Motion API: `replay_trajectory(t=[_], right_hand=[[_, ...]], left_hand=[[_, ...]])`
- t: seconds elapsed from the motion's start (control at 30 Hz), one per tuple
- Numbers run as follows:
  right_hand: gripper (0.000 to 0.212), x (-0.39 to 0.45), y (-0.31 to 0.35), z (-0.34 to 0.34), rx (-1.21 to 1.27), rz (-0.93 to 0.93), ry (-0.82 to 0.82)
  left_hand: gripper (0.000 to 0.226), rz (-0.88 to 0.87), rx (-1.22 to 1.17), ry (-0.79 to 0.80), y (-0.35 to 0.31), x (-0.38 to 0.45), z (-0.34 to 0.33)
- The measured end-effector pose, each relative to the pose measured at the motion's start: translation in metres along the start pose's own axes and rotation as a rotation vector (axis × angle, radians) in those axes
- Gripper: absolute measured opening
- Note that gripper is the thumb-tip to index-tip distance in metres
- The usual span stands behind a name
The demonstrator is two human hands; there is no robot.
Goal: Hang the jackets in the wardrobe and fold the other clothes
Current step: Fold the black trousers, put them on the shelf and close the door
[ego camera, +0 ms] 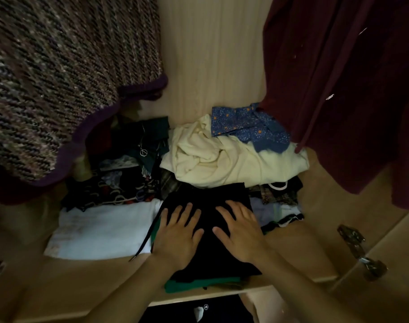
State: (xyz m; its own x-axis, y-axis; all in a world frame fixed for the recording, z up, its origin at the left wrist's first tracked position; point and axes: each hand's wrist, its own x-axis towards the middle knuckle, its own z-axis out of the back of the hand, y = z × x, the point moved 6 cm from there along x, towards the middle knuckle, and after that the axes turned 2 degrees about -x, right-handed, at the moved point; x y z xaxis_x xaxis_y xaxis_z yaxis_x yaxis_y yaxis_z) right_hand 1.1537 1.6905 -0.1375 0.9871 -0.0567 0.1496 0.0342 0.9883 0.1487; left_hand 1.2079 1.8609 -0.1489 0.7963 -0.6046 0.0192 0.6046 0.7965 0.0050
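Presently both hands lie flat, fingers straight and spread, on a folded black garment (pixel 208 231) at the front edge of the wardrobe shelf (pixel 87 273). Left hand (pixel 177 236) presses the garment's left half; right hand (pixel 239 231) presses its right half; neither grips the cloth. Garment's long axis runs front to back, its near end overhanging the shelf lip. It rests on a green folded item (pixel 198 285), whose edge shows beneath. Folded white cloth (pixel 101 231) lies just beside it to the left, a dark cord (pixel 144 241) across the gap. Behind: a crumpled cream garment (pixel 222 159) with a blue patterned piece (pixel 247 125) on top. Hanging above: a tweed knit jacket (pixel 59 78) left, a maroon jacket (pixel 350 89) right. Metal door hinge (pixel 359 252) at right
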Motion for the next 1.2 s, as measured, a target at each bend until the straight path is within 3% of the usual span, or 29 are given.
replay_trajectory(t=[0.17, 0.33, 0.53, 0.83, 0.97, 1.2], right_hand=[[0.091, 0.007, 0.001, 0.001, -0.007, -0.014, 0.042], [0.09, 0.003, 0.003, 0.015, 0.04, 0.022, 0.044], [0.073, -0.007, 0.008, 0.055, 0.099, 0.012, -0.055], [0.069, -0.053, -0.001, 0.114, -0.018, -0.089, -0.191], [0.069, -0.081, -0.002, 0.146, -0.076, -0.094, -0.227], [0.057, -0.134, -0.004, 0.184, 0.037, -0.049, -0.358]], left_hand=[[0.071, 0.036, 0.001, 0.028, 0.003, 0.005, 0.001], [0.097, 0.015, -0.031, -0.005, -0.002, 0.003, 0.023], [0.093, 0.028, -0.14, -0.119, -0.006, -0.006, 0.06], [0.066, -0.053, -0.311, -0.284, -0.026, -0.009, 0.102], [0.072, -0.118, -0.325, -0.331, -0.054, -0.027, 0.119], [0.077, -0.144, -0.303, -0.379, -0.095, -0.074, 0.157]])
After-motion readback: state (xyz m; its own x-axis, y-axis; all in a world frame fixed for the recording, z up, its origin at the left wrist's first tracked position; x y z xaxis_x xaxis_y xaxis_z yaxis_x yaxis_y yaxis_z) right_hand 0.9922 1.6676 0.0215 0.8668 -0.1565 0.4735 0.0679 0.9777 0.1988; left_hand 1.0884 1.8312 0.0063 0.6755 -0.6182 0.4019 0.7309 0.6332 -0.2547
